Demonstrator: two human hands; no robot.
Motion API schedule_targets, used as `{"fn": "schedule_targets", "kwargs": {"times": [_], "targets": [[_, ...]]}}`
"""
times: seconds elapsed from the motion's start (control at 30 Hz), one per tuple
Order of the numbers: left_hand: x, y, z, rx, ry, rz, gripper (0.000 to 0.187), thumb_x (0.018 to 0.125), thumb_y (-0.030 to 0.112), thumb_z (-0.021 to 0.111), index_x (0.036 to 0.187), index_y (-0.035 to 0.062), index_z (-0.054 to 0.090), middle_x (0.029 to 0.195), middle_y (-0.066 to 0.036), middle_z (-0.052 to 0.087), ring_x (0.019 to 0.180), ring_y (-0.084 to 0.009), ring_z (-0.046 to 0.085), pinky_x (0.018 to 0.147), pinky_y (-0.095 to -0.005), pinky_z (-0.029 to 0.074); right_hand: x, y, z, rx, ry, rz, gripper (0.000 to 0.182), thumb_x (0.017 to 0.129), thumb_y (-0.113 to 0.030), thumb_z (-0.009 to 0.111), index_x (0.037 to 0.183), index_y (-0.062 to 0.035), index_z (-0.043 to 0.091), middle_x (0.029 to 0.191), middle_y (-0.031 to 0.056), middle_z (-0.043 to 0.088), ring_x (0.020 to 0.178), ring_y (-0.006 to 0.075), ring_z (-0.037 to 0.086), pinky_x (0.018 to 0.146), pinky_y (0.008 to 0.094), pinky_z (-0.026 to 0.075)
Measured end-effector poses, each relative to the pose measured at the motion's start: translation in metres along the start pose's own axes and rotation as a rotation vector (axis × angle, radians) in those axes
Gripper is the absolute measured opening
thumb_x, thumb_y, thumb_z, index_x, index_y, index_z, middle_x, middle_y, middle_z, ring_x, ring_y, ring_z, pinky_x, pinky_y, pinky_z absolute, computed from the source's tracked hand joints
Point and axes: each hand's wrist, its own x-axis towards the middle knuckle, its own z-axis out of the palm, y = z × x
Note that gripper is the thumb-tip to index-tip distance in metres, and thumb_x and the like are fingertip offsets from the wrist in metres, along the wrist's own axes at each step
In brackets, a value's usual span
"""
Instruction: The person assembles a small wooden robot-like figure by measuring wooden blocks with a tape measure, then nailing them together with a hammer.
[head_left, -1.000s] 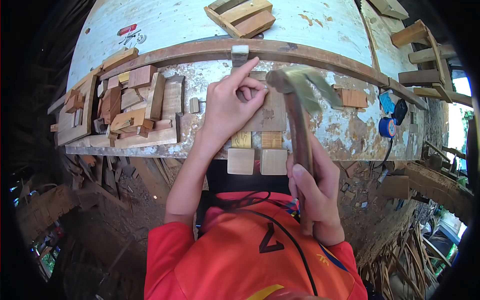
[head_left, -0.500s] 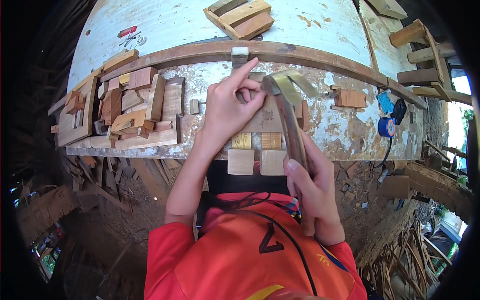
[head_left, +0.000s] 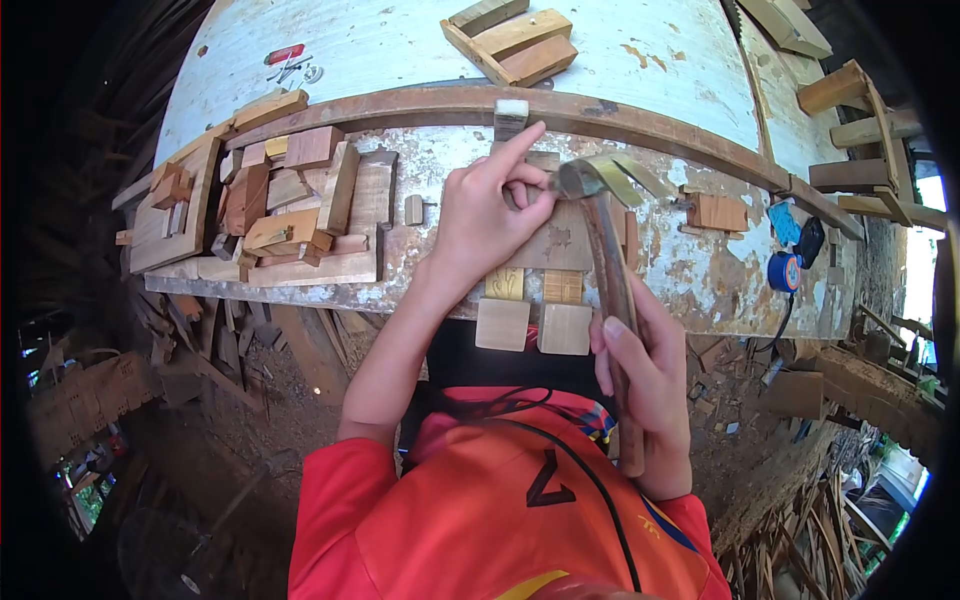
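Observation:
My right hand is wrapped round the wooden handle of a claw hammer. The hammer's metal head lies right beside the fingertips of my left hand. That hand's thumb and fingers are pinched while one finger points forward; anything between them is too small or hidden to make out. Beneath both is a flat wooden piece, partly covered by hand and hammer. Two pale square wooden blocks stick out past the bench's near edge, with a yellowish patterned piece just behind one of them.
A long wooden rail crosses the worn bench. On the left lies a cluster of wood offcuts. To the right are a small wood block and a blue tape roll. A wooden frame sits farther back.
The whole view has shifted slightly, so the bench and hands appear farther right. The hammer head looks sharper and remains close to my left fingertips. Both hands keep nearly the same pose.

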Motion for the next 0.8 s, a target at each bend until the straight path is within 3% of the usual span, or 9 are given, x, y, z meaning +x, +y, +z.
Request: {"fn": "schedule_targets", "kwargs": {"times": [0.1,0.2,0.4,0.5,0.6,0.77,0.8], "targets": [[0.0,0.0,0.002,-0.022,-0.005,-0.042,0.067,0.084,0.004,0.085,0.149,0.0051,0.066,0.088,-0.003,0.082,0.066,-0.0076,0.067,0.07,-0.0255,0.058,-0.006,0.012,0.003,0.031,0.008,-0.222,0.065,0.107,-0.009,0.056,0.167,0.0039,0.036,0.089,0.0017,0.061,0.057,0.0044,0.052,0.051,0.0215,0.041],[0.002,0.002,0.001,-0.011,-0.013,0.004,0.057,0.085,0.004,0.084,0.141,0.0069,0.073,0.088,-0.002,0.082,0.066,-0.0084,0.066,0.069,-0.0255,0.057,-0.008,0.016,-0.005,0.119,0.037,-0.224,0.064,0.108,-0.009,0.055,0.168,0.0037,0.036,0.089,0.0046,0.061,0.054,0.0055,0.051,0.049,0.0213,0.041],[0.002,0.0,-0.005,0.011,-0.091,0.059,0.021,0.089,0.004,0.084,0.11,0.0066,0.085,0.091,-0.005,0.081,0.071,-0.0118,0.067,0.071,-0.0281,0.056,0.01,0.035,-0.013,0.132,0.023,-0.164,0.061,0.109,-0.008,0.053,0.167,0.0046,0.036,0.096,0.01,0.065,0.054,0.0069,0.053,0.048,0.0218,0.043],[0.003,0.002,-0.005,0.021,-0.102,0.054,0.014,0.091,0.006,0.084,0.105,0.0055,0.085,0.092,-0.007,0.081,0.073,-0.0136,0.069,0.072,-0.0297,0.056,0.017,0.042,-0.007,0.087,0.036,-0.217,0.06,0.113,-0.023,0.055,0.163,0.0058,0.039,0.106,0.0158,0.071,0.051,0.0088,0.055,0.045,0.0223,0.043],[0.002,0.002,-0.004,0.029,-0.091,0.077,0.012,0.093,0.008,0.083,0.104,0.0049,0.084,0.092,-0.008,0.08,0.075,-0.0153,0.071,0.073,-0.0303,0.056,0.027,0.032,0.008,0.038,0.114,-0.316,0.058,0.114,-0.02,0.051,0.164,0.0053,0.038,0.132,0.0222,0.072,0.053,0.0078,0.057,0.048,0.0223,0.046],[0.002,0.009,-0.002,-0.097,-0.075,-0.05,0.008,0.097,0.007,0.08,0.103,0.0017,0.08,0.095,-0.008,0.081,0.083,-0.014,0.075,0.079,-0.0293,0.058,0.045,0.017,0.009,0.016,0.09,-0.216,0.058,0.113,-0.014,0.054,0.166,0.004,0.036,0.082,0.0004,0.06,0.056,0.0057,0.056,0.052,0.0237,0.047],[0.002,0.007,-0.002,-0.134,-0.074,-0.058,0.008,0.097,0.006,0.079,0.104,0.0016,0.08,0.095,-0.008,0.082,0.085,-0.0139,0.076,0.08,-0.0292,0.059,0.048,0.022,0.007,0.007,0.091,-0.181,0.059,0.113,-0.015,0.055,0.166,0.0038,0.036,0.079,-0.0007,0.058,0.055,0.0059,0.056,0.052,0.0239,0.047]]}}
